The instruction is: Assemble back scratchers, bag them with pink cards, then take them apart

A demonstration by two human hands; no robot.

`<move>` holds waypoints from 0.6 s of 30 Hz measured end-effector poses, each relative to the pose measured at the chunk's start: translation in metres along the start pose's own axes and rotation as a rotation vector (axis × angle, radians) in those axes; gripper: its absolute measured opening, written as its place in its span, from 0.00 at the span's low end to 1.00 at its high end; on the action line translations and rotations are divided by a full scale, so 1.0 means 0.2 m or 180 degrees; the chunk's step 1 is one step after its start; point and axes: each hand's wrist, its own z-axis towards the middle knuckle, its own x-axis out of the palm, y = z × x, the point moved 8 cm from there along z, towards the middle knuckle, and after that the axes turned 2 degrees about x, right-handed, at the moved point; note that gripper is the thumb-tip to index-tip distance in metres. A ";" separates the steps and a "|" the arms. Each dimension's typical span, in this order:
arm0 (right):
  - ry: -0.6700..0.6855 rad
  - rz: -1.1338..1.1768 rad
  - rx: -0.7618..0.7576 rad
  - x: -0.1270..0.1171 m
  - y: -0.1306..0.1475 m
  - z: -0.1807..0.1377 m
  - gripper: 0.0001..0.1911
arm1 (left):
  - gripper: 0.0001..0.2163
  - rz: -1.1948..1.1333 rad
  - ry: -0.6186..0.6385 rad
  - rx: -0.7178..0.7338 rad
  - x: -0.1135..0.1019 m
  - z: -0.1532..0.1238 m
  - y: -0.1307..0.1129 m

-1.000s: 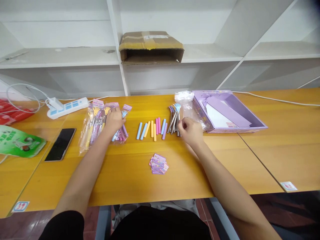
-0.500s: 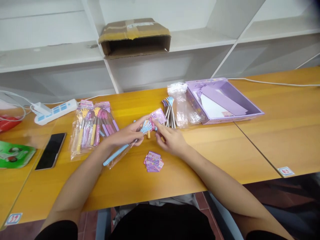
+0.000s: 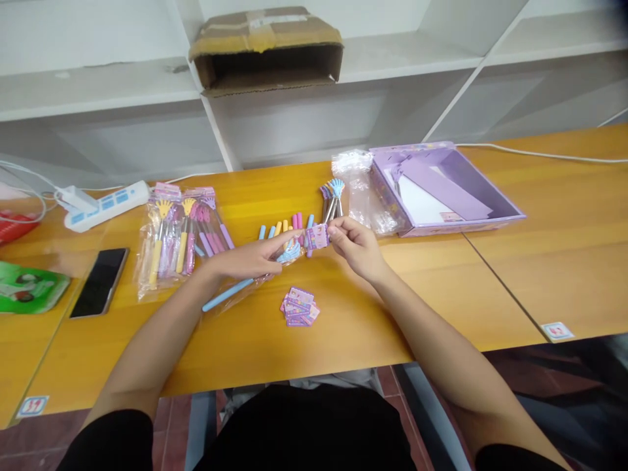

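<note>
My left hand [image 3: 252,258] grips a clear bag holding a blue hand-shaped scratcher [image 3: 235,288], lifted just over the wooden table [image 3: 343,327]. My right hand [image 3: 357,243] pinches the purple header card [image 3: 316,236] at the bag's top end. Behind the hands lie loose pastel handles [image 3: 282,229] and a bunch of metal scratchers with hand-shaped heads [image 3: 333,199]. A small stack of purple cards [image 3: 299,306] lies in front of the hands.
Several packed scratchers [image 3: 181,239] lie at the left beside a black phone [image 3: 101,281] and a white power strip [image 3: 105,206]. Clear bags [image 3: 360,190] and an open purple box [image 3: 441,193] sit at the right. A cardboard box [image 3: 267,49] rests on the white shelf.
My left hand took one bagged scratcher from the left pile and brought it to the middle. My right hand left the metal scratchers and came to pinch the bag's header card.
</note>
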 end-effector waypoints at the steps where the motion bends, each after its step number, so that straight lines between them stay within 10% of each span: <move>1: -0.0085 -0.0012 0.0013 -0.03 0.00 0.01 0.29 | 0.40 0.0128 -0.0070 0.0039 -0.02 0.00 -0.01; 8: -0.0127 -0.0199 0.0235 -0.20 0.06 0.04 0.30 | 0.30 -0.0059 -0.0248 -0.0070 -0.13 -0.08 -0.02; 14: 0.2022 -0.1152 0.0530 0.21 -0.02 -0.15 0.23 | 0.16 -0.0606 -0.0699 0.0173 -0.21 -0.11 -0.02; 18: 0.1666 -0.0851 0.0370 0.26 0.06 -0.12 0.25 | 0.10 -0.0451 -0.0314 0.0291 -0.09 -0.06 -0.07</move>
